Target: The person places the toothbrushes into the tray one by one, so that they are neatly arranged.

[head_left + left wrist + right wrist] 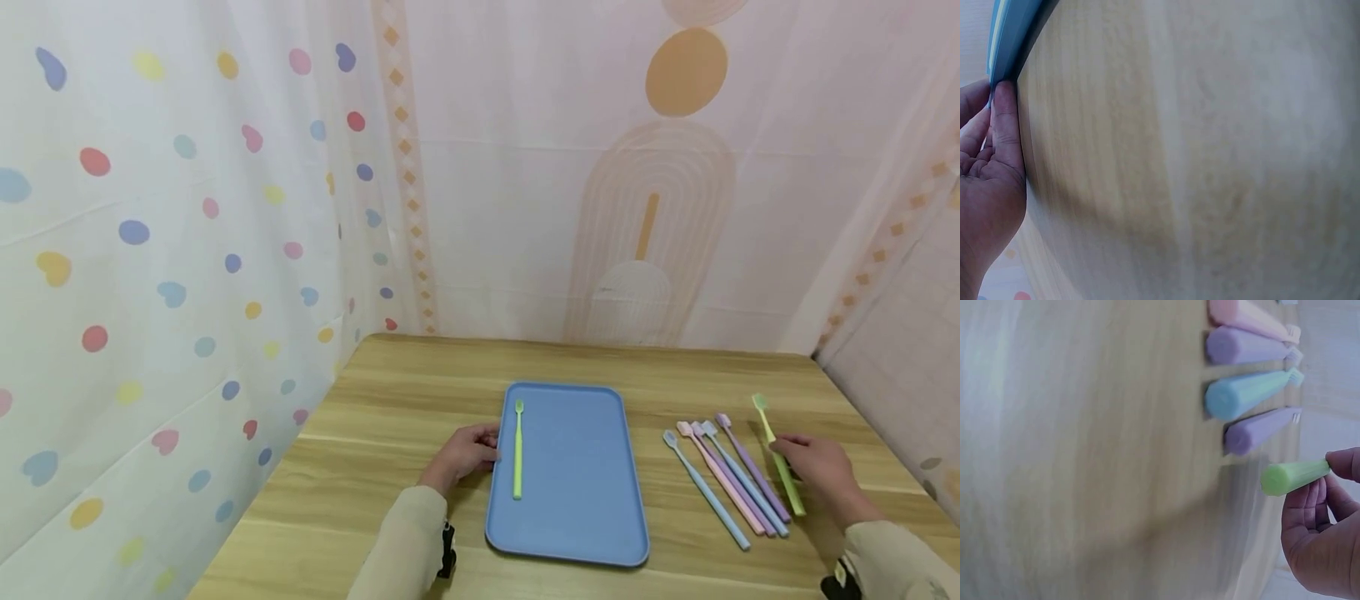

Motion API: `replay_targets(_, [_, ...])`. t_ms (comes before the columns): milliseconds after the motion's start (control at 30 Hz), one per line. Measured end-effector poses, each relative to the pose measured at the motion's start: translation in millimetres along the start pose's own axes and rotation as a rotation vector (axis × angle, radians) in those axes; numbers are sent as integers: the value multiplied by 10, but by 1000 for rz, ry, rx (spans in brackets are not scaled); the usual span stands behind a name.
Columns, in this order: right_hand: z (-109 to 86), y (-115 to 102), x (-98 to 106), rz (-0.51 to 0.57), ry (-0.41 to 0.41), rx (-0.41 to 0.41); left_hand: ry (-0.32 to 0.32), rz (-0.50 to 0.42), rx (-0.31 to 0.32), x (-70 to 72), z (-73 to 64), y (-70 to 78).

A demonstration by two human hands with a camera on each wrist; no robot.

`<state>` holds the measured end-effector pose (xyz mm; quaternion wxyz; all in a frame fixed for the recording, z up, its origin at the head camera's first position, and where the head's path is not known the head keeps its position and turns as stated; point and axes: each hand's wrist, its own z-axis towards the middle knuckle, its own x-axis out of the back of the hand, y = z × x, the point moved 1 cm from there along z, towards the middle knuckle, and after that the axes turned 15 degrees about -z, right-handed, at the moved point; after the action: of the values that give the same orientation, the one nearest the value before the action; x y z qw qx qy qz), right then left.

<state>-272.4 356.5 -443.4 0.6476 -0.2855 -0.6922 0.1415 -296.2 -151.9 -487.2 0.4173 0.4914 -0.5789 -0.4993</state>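
Note:
My right hand (pixel 821 468) pinches a green toothbrush (pixel 784 477) between thumb and fingertips, its head pointing away from me. In the right wrist view the butt of this green toothbrush (pixel 1277 480) stands off the table, with a shadow beneath. At the left long edge of a blue tray (pixel 573 475), my left hand (pixel 463 454) holds the rim between thumb and fingers. A second green toothbrush (pixel 517 454) lies lengthwise in the tray, near its left side.
Left of my right hand, several toothbrushes lie side by side on the wooden table (pixel 390 417): a blue toothbrush (pixel 708 492) outermost, then a pink toothbrush (pixel 726 482), others in purple and blue, and a purple toothbrush (pixel 756 472) nearest the hand. Patterned curtains (pixel 480 208) hang behind the table.

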Motion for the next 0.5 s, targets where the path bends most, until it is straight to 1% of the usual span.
replay_targets(133, [-4, -88, -5, 54, -6, -20, 1, 5, -2, 3, 5, 7])
replay_targets(267, [-21, -167, -28, 88, -10, -10, 3, 1, 7, 7, 5, 10])
replay_targets(500, [-50, -318, -64, 138, 5, 8, 1, 11, -2, -3, -13, 13])
